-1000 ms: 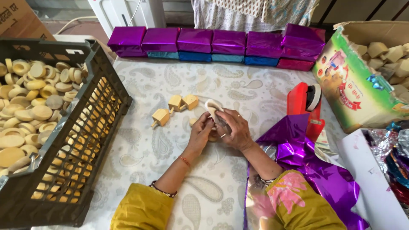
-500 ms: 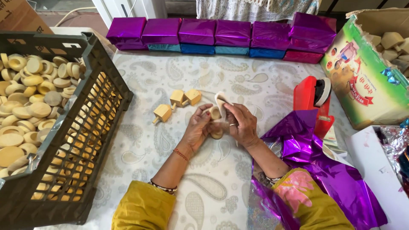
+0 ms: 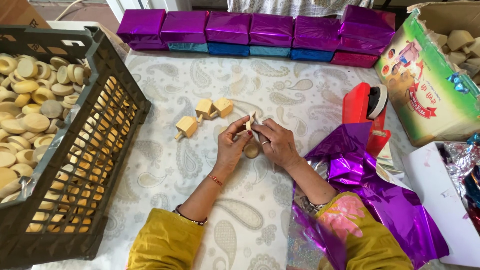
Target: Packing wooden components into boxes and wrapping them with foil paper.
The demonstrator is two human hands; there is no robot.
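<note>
Your left hand (image 3: 231, 146) and right hand (image 3: 278, 144) pinch one small pale wooden piece (image 3: 249, 123) together, steadying it; three pale wooden cubes with pegs (image 3: 204, 114) lie just beyond your left hand.

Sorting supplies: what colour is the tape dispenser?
Red, with a black-and-white roll; the tape dispenser shows best in the head view.

You look down on a table under a pale paisley cloth (image 3: 165, 170), evenly lit; bare floor (image 3: 65, 10) shows beyond its far edge.
</note>
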